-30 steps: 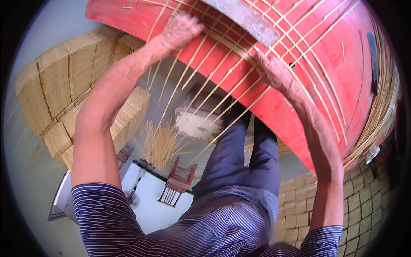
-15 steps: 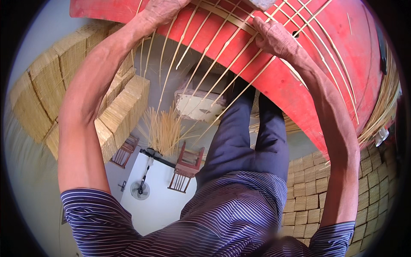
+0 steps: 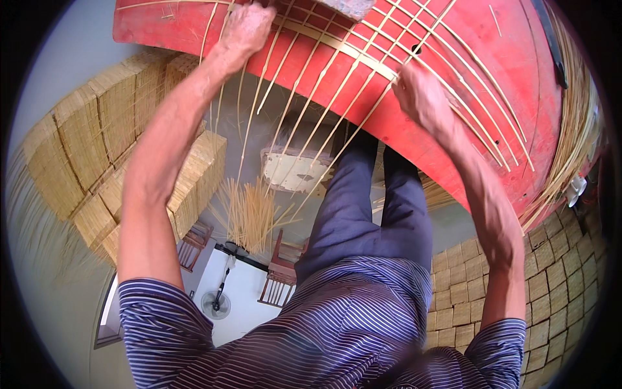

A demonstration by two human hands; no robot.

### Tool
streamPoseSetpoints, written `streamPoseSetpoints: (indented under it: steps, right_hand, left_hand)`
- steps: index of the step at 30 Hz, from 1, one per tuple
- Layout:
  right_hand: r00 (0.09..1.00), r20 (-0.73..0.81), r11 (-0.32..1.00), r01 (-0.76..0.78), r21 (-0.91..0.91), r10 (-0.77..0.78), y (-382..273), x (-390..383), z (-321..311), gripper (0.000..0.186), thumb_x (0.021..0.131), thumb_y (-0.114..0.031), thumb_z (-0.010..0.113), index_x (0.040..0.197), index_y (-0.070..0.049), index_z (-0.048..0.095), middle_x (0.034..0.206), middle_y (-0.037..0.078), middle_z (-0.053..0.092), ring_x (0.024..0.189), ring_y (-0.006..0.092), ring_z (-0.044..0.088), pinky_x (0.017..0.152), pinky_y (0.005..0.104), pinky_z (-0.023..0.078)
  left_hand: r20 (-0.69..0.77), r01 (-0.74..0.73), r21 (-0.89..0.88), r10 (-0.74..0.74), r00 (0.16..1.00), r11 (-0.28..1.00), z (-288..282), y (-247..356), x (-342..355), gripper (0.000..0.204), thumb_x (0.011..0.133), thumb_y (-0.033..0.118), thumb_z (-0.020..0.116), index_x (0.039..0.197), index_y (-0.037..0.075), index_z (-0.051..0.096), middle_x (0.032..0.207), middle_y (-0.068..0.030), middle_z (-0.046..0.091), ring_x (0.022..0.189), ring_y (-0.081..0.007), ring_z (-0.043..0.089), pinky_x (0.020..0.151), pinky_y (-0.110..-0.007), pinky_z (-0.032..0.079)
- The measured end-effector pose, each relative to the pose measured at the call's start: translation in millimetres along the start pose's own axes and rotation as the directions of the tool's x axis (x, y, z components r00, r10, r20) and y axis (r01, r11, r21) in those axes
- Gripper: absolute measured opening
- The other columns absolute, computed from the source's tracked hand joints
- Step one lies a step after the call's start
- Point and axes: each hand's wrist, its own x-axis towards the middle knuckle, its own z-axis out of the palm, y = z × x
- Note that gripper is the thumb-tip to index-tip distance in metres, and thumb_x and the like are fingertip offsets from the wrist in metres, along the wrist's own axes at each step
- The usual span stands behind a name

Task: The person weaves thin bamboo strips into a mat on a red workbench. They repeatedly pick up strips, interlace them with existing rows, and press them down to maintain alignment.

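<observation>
A lattice of thin bamboo strips (image 3: 337, 67) lies on a red tabletop (image 3: 295, 61), its loose ends hanging over the near edge. One wider flat bamboo strip (image 3: 350, 50) runs across them. My left hand (image 3: 248, 32) is closed at the wider strip's left end, its fingertips partly hidden. At the right end, my right hand (image 3: 424, 97) is closed on this strip, the fingers curled under and slightly blurred. Between my hands, a grey stone-like block (image 3: 350, 6) rests on the lattice at the top edge of the view.
Bundled straw-coloured blocks (image 3: 84, 142) are stacked at left, and more (image 3: 544, 285) at lower right. Long loose strips (image 3: 576, 129) hang by the table's right edge. Below stand a bunch of cut strips (image 3: 249, 214), a worn pale-topped stool (image 3: 295, 170), wooden chairs (image 3: 282, 272) and a fan (image 3: 216, 303).
The view has shifted, and the table and block sit further left. My right hand has come nearer to me, its fingers more curled. More of my left hand shows.
</observation>
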Motion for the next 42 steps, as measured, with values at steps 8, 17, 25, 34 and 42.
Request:
streamPoseSetpoints:
  steps: [8,17,25,34,42]
  right_hand:
    - [0.955,-0.144,0.842,-0.298,-0.451,0.261,18.8,-153.8,29.2,0.049,0.088,-0.006,0.054,0.134,0.01,0.047,0.128,0.029,0.055,0.117,0.0444,0.055,0.098,0.0501,0.047]
    - [0.944,-0.271,0.767,-0.313,-0.56,0.187,44.3,-145.7,27.5,0.041,0.09,-0.01,0.05,0.128,0.004,0.053,0.113,0.022,0.059,0.107,0.0381,0.057,0.092,0.0504,0.044]
    - [0.923,-0.28,0.849,-0.36,-0.387,0.263,39.4,-137.2,15.7,0.033,0.082,-0.019,0.066,0.107,0.0,0.058,0.098,0.019,0.058,0.092,0.0347,0.058,0.076,0.0491,0.047]
    - [0.921,-0.239,0.916,-0.355,-0.187,0.308,8.9,-127.9,4.2,0.026,0.085,-0.019,0.069,0.097,0.002,0.059,0.085,0.022,0.062,0.079,0.0383,0.063,0.068,0.0487,0.051]
    - [0.926,-0.211,0.903,-0.36,-0.235,0.314,13.8,-118.6,5.4,0.023,0.086,-0.018,0.068,0.095,0.001,0.059,0.083,0.023,0.062,0.077,0.0393,0.064,0.068,0.05,0.051]
  left_hand:
    - [0.144,0.261,-0.7,-0.226,0.963,0.664,-28.4,237.5,24.4,0.018,0.089,0.023,0.066,0.091,0.005,0.064,0.075,-0.0178,0.066,0.073,-0.0366,0.066,0.068,-0.047,0.053]
    - [0.217,0.34,-0.76,-0.277,0.936,0.554,4.4,248.2,48.3,0.018,0.086,0.02,0.065,0.084,0.003,0.061,0.072,-0.0157,0.066,0.071,-0.033,0.066,0.067,-0.044,0.05]
    - [0.241,0.379,-0.739,-0.307,0.921,0.557,-0.4,250.4,51.9,0.016,0.083,0.018,0.068,0.083,0.004,0.061,0.07,-0.0154,0.066,0.072,-0.0344,0.067,0.067,-0.045,0.051]
    - [0.207,0.347,-0.75,-0.298,0.932,0.563,9.8,247.3,50.3,0.016,0.085,0.017,0.068,0.083,0.003,0.06,0.069,-0.014,0.066,0.069,-0.0314,0.067,0.065,-0.043,0.05]
    - [0.224,0.365,-0.739,-0.306,0.926,0.566,7.8,248.6,51.7,0.015,0.086,0.017,0.066,0.083,0.003,0.061,0.072,-0.0148,0.067,0.073,-0.0326,0.068,0.068,-0.043,0.052]
